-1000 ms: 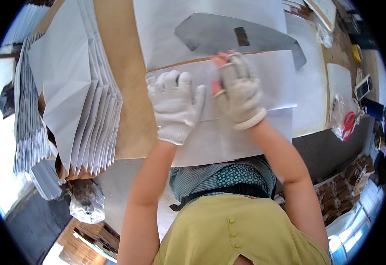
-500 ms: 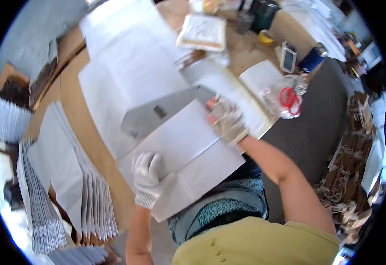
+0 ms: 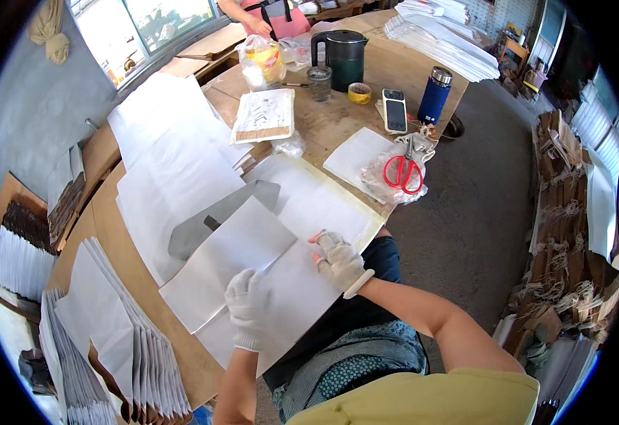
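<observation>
A creased white paper sheet lies at the near edge of the table, partly over my lap. My left hand, in a white knitted glove, rests on its lower half with the fingers laid along the paper. At the sheet's right edge is my right hand, in a glove that leaves some fingertips bare; its thumb and forefinger are apart and touch the paper. From under the sheet's far side shows a grey flat template with angled ends and a small dark block on it.
Large white sheets spread to the left, folded paper stacks nearer. Red-handled scissors lie on a plastic bag at right. Beyond are a phone, blue bottle, yellow tape roll and dark kettle. Another person's hand is at the far side.
My view has tilted up, showing more of the far table. My right hand has come nearer my left, and the sheet has turned and shifted under both hands.
</observation>
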